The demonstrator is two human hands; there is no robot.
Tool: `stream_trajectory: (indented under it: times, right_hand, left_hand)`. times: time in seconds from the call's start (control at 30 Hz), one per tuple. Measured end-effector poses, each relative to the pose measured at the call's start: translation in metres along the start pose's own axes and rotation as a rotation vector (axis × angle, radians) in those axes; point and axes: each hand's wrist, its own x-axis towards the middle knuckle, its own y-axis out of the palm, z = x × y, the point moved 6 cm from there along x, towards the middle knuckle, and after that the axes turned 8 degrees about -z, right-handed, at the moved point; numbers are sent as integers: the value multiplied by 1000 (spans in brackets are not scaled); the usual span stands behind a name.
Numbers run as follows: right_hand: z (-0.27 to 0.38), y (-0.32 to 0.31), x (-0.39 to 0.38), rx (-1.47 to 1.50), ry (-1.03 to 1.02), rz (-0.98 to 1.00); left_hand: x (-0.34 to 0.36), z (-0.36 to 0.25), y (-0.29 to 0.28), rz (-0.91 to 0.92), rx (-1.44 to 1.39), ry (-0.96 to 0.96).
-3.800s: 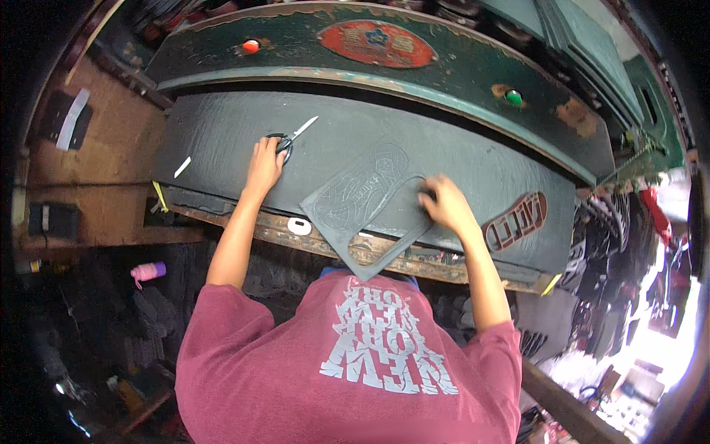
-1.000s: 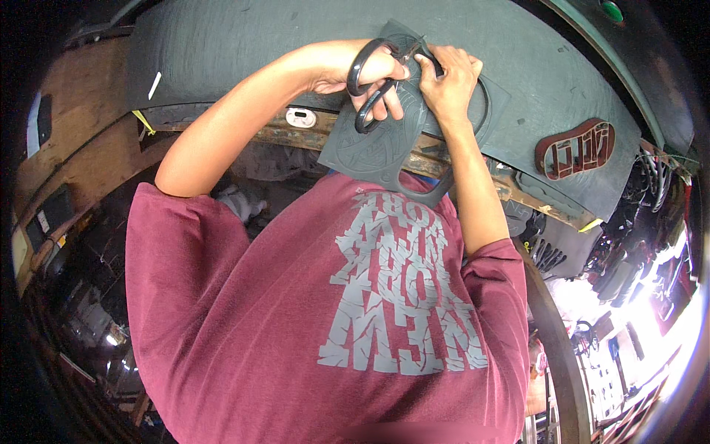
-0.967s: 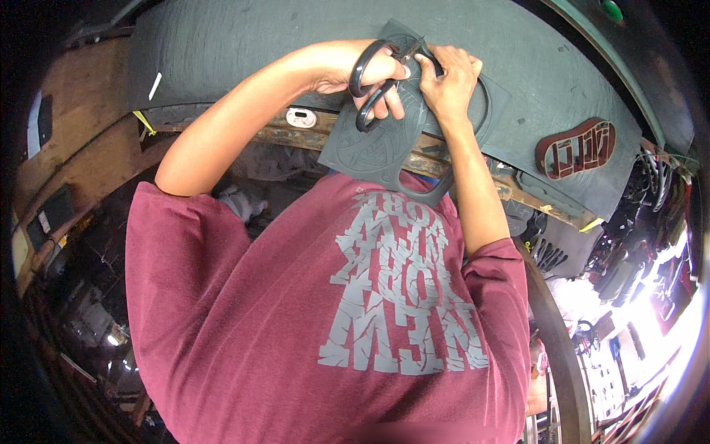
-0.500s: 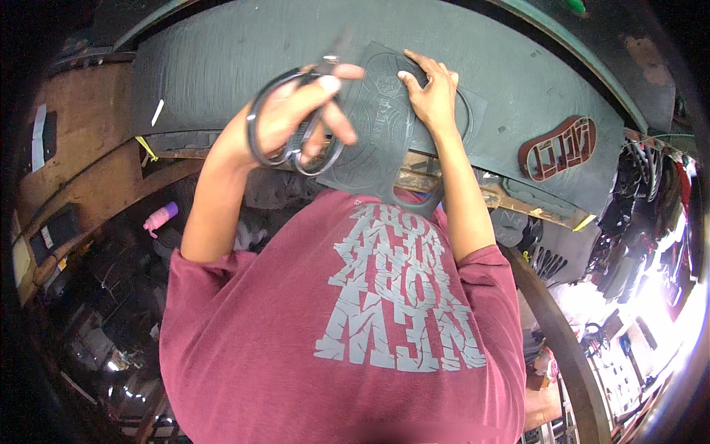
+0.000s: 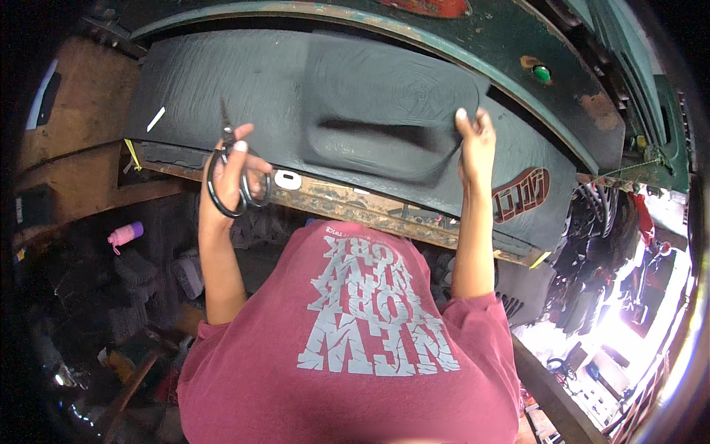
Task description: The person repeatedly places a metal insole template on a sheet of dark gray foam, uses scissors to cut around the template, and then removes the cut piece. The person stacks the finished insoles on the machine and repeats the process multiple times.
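My left hand [image 5: 235,170] is closed around the black-handled scissors [image 5: 215,189], fingers through the loops and the blades pointing up and away from me. At the right, my right hand [image 5: 477,144] pinches the edge of a dark rubber sheet [image 5: 347,70] between thumb and fingers. Raised curved lines like a shoe-sole pattern show on the sheet, which is smeared by motion. A long dark slot or shadow runs across its middle; I cannot tell which. The sheet is over the dark work surface [image 5: 192,81], apart from the scissors.
A red-brown sole-shaped cutting die [image 5: 522,195] lies on the surface at the right. A small white oval object [image 5: 288,180] is at the wooden front edge. Behind stands a green machine frame [image 5: 584,103] with a green button [image 5: 542,73]. A pink-purple bottle [image 5: 125,234] is low at the left.
The rubber sheet has swung away from my body and turned sideways over the surface. My left hand with the scissors has moved left and lower; my right hand has moved right, to the sheet's edge.
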Motion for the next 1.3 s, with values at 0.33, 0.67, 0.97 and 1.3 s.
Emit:
stream_trajectory:
  times: [0.33, 0.67, 0.97, 1.3]
  right_hand:
    - [-19, -25, -156, -629, 311, 784]
    - [-53, 91, 41, -939, -124, 386]
    - [-71, 113, -7, -616, 108, 711]
    - [-75, 110, -19, -705, -139, 580]
  left_hand:
    - [21, 14, 16, 37, 89, 64]
    - [-10, 57, 128, 673, 226, -62]
    - [23, 77, 141, 763, 294, -203]
    - [32, 75, 159, 803, 297, -265]
